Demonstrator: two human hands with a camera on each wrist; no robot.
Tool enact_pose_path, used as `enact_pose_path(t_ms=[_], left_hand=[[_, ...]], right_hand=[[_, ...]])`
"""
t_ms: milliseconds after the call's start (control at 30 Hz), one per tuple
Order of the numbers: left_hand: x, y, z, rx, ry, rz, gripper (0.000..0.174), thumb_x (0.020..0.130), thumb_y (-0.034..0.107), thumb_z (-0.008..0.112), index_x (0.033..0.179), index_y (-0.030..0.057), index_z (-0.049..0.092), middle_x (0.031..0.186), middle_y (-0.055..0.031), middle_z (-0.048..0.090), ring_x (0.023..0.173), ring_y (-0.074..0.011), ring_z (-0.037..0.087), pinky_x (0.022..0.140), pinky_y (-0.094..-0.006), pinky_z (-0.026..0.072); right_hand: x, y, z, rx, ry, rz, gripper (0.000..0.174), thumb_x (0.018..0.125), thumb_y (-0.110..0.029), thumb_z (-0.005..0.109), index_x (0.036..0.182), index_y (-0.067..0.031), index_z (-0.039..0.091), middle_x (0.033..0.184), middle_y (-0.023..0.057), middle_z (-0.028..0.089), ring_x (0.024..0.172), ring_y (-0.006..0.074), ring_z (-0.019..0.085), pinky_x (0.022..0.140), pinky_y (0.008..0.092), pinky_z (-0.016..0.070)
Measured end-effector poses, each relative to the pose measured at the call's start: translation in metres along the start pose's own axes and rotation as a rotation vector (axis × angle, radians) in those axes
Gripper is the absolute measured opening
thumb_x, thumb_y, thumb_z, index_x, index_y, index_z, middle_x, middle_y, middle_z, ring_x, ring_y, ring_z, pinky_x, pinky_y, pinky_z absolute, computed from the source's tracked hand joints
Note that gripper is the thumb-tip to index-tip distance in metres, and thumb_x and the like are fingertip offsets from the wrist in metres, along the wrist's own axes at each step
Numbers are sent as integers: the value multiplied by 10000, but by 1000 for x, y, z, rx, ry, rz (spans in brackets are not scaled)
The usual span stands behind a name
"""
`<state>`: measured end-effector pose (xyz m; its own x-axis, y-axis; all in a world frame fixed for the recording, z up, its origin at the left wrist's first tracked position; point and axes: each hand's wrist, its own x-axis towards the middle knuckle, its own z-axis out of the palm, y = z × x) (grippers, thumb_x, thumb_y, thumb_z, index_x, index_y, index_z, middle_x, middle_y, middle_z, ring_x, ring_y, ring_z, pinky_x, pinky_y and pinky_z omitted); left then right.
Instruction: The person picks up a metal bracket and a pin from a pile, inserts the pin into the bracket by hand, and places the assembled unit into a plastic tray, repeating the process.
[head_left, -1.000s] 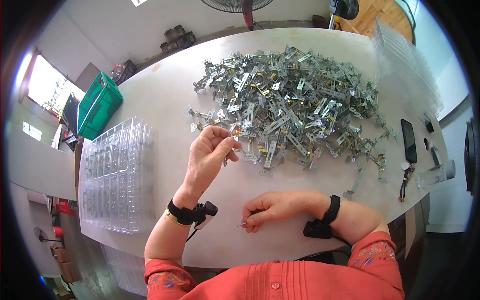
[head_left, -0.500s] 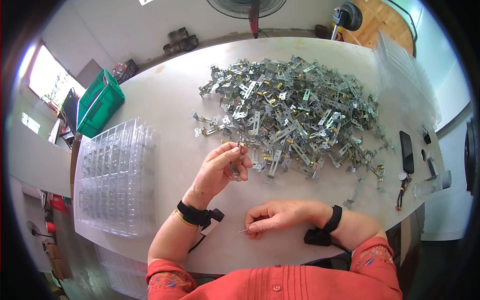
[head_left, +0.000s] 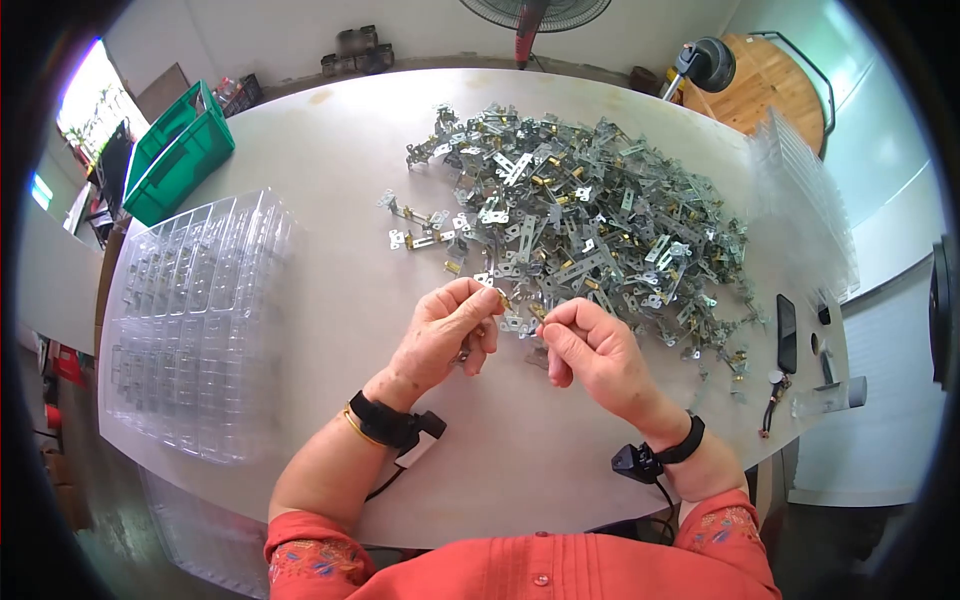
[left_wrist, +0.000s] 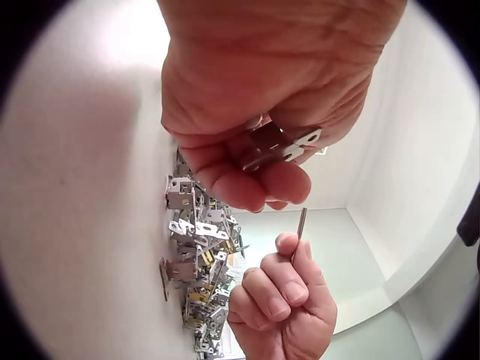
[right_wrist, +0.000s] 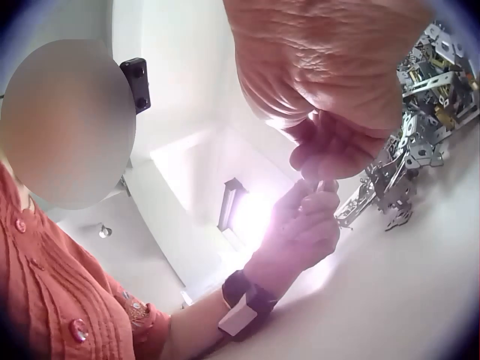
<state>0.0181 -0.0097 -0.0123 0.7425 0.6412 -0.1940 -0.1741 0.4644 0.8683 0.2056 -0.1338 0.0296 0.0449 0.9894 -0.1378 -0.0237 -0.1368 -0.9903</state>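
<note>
My left hand (head_left: 440, 340), in front of the pile, holds a small metal bracket with flat holed tabs (left_wrist: 306, 142) in its curled fingers. Part of that bracket is hidden by the palm and fingers in the left wrist view. My right hand (head_left: 605, 360) is raised close to the left one, its thumb and forefinger pinching a thin metal pin (left_wrist: 302, 223) that points up toward the left fingertips. Just beyond both hands spreads a large heap of metal brackets (head_left: 590, 210), some with brass-coloured pieces.
Clear plastic trays (head_left: 205, 320) stand at the left of the white table (head_left: 340, 190), with a green crate (head_left: 185, 160) behind them. More clear trays (head_left: 805, 205) lean at the right, near a phone (head_left: 787, 335) and a clear cylindrical container (head_left: 825, 398).
My right hand has risen from the front of the table toward the left hand with the pin. The left hand has drawn back from the heap, holding the bracket.
</note>
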Motion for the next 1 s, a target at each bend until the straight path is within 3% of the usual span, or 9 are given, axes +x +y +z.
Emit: enact_pose_path(t_ms=[433, 700, 800, 867, 1000], left_hand=[[-4, -3, 0, 183, 2, 35, 257, 1030, 292, 589, 976, 42, 606, 651, -63, 625, 399, -94, 485, 384, -219, 352], [-7, -8, 3, 406, 47, 80, 268, 994, 315, 636, 891, 69, 602, 628, 0, 588, 477, -44, 472, 420, -231, 375], [-3, -23, 2, 359, -45, 165, 258, 996, 291, 643, 883, 63, 599, 643, 3, 587, 493, -44, 472, 428, -234, 352], [-9, -16, 8, 360, -69, 96, 254, 1000, 282, 640, 890, 58, 596, 646, 2, 580, 521, -44, 470, 446, -232, 352], [-5, -22, 6, 405, -99, 153, 271, 997, 287, 647, 892, 44, 587, 666, -3, 585, 563, -59, 514, 487, -243, 405]], right_hand=[[2, 7, 6, -68, 94, -4, 126, 1034, -173, 569, 1033, -48, 587, 717, -11, 614, 625, 62, 562, 572, 232, 456], [-3, 17, 11, -154, 182, -100, 189, 1015, -125, 572, 1176, -34, 532, 716, 10, 616, 625, 62, 552, 569, 229, 438], [-3, 20, 11, -131, 132, -80, 199, 1022, -123, 559, 1192, -28, 518, 711, 14, 616, 618, 74, 558, 568, 231, 442], [-2, 21, 8, -107, 79, -62, 193, 1025, -127, 555, 1187, -27, 523, 710, 15, 617, 616, 79, 565, 570, 231, 448], [-1, 24, 3, -16, 36, 12, 167, 1033, -140, 547, 1162, -34, 544, 701, 14, 615, 608, 92, 582, 569, 235, 463]])
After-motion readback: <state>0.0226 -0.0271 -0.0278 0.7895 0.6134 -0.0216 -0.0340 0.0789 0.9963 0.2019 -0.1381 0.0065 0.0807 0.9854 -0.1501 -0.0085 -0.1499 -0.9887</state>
